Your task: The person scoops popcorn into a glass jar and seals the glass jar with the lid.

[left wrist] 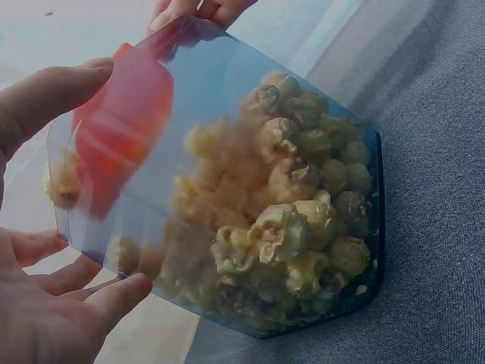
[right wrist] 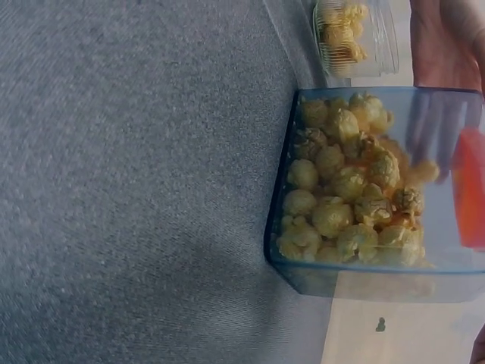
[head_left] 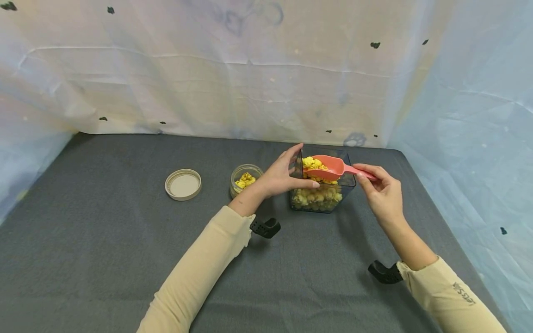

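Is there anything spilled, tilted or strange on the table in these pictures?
Nothing stands out. The popcorn stays inside the clear bin, in the pink scoop and in the small jar; none lies on the grey mat. The jar's lid lies flat beside it.

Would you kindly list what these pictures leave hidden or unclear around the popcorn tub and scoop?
- Scoop: in the left wrist view only a red blur behind the tub wall; cut off at the right wrist view's edge.
- Right hand: just fingertips at the left wrist view's top edge.
- Small jar: fill level too small in the head view.
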